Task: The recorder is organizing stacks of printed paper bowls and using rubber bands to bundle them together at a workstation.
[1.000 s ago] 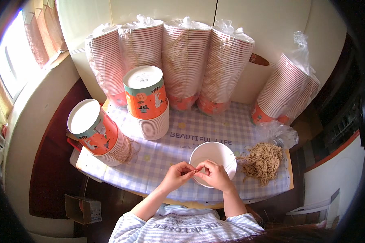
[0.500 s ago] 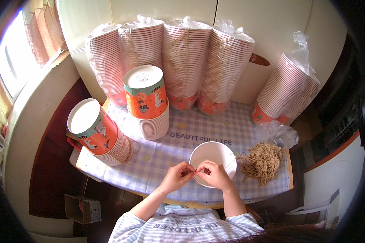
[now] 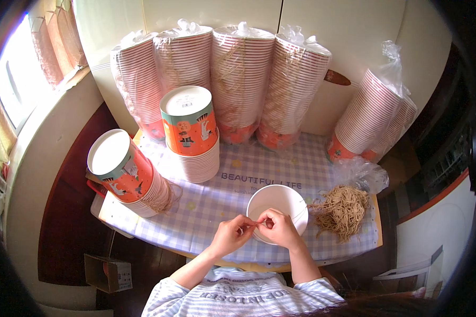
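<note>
A white paper bucket (image 3: 269, 193) stands at the table's near side, its open mouth upward. My left hand (image 3: 231, 233) and my right hand (image 3: 278, 228) meet over its near rim. Thumbs and forefingers of both pinch a thin strand of string between them; its end is too small to make out. Part of the strand shows inside the bucket's right wall, near my right hand. Just right of the bucket lies a tangled heap of tan string (image 3: 344, 211), a few strands reaching to the rim.
Upside-down stacks of orange printed buckets stand at left (image 3: 127, 169) and centre left (image 3: 190, 132), string hanging on the left one. Tall bagged stacks (image 3: 243, 79) line the back; others (image 3: 367, 116) stand right. Crumpled clear plastic (image 3: 362, 174) lies behind the string. A checked cloth (image 3: 206, 206) covers the table.
My pinched fingers have shifted very slightly to the right over the bucket's rim. Bucket, string heap and stacks look unmoved.
</note>
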A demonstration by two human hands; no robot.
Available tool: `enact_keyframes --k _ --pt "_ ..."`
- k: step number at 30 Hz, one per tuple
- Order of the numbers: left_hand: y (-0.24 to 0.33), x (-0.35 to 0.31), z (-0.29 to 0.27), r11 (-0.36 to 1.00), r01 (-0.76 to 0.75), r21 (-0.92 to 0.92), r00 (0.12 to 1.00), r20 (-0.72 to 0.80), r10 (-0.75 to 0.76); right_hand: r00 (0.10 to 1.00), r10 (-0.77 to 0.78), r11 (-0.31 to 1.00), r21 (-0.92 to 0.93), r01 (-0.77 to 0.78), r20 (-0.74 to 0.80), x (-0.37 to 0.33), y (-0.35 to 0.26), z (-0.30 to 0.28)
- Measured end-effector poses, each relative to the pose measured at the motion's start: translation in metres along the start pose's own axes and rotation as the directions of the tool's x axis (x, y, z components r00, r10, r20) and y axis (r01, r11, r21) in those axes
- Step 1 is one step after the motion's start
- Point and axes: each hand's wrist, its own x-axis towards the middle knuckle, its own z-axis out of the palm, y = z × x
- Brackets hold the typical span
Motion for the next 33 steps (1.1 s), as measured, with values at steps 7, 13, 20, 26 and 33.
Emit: enact_keyframes --k 7,13,20,26,33 --pt "-0.004 0.002 -0.001 0.995 0.069 -0.078 0.997 -0.011 -0.07 0.999 0.038 0.999 0.029 -0.038 0.008 -0.001 0.001 0.0" --pt "0.004 0.011 -0.007 0.999 0.018 0.031 0.999 0.044 -0.02 0.999 0.033 0.999 0.036 -0.033 0.006 -0.001 -0.001 -0.001" --pt "0.006 0.016 -0.007 0.995 -0.056 0.084 0.997 0.056 0.052 0.999 0.046 0.999 0.025 -0.047 0.022 -0.001 0.001 0.0" --pt "0.006 0.015 -0.007 0.995 -0.056 0.078 0.998 0.026 0.054 0.999 0.037 0.999 0.028 -0.037 -0.002 -0.001 0.002 0.001" --pt "0.005 0.012 -0.006 0.999 -0.039 0.037 0.999 0.034 0.038 0.999 0.035 0.998 0.059 -0.035 0.0 -0.001 -0.001 0.0"
